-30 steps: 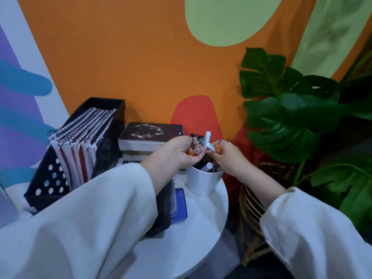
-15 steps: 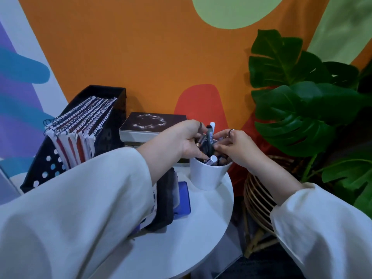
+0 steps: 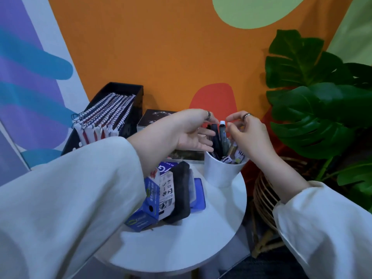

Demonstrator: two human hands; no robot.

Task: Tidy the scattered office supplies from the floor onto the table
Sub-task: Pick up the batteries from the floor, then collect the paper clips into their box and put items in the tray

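Compared with half a second back: both hands opened up and lifted off the pens and markers (image 3: 221,137), which now stand bunched in the white cup (image 3: 221,174) with nothing gripping them. Before that, fingers of both hands buried in the bunch, pushing it down.

Left hand (image 3: 189,131) just left of the cup, palm turned toward it, fingers spread and relaxed, holding nothing, ring on one finger. Tips close to the dark pens, contact hard to call. Right hand (image 3: 247,135) just right of and above the cup, fingers loosely curled, thumb and forefinger near the white-capped marker (image 3: 222,125) but not clearly pinching it. Ring there too. Both white sleeves reaching in from the bottom corners.

Cup sitting at the far right edge of the round white table (image 3: 181,248). Left of the cup: blue stapler box (image 3: 150,200), a black eraser-like block (image 3: 179,192) leaning on it, and a blue plastic case (image 3: 198,196) lying flat. Behind the cup to the left, a stack of books (image 3: 155,117), further left a black file holder (image 3: 120,91) full of spiral notebooks (image 3: 102,117). Monstera plant (image 3: 314,101) in a rattan stand off to the right of the cup.
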